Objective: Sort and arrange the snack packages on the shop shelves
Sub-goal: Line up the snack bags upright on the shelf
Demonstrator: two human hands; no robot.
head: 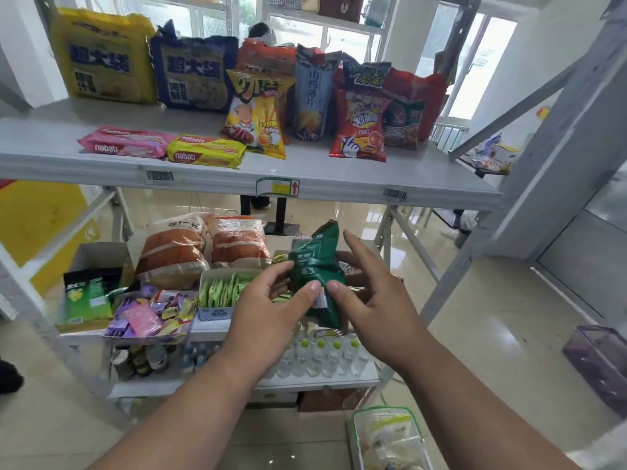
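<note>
Crinkly dark green foil snack bag (317, 276) above middle shelf (217, 329), pinched by your left hand (271, 310); right hand (376, 300) spread, thumb touching, probably steadying. Light, soft, slippery: grip sealed edges.

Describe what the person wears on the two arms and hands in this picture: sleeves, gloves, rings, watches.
Both forearms are bare as far as the frame shows; no sleeve reaches into view. The left hand and right hand wear no gloves. No ring, watch or bracelet shows on either wrist or finger. Fingernails are short and unpainted.
</note>
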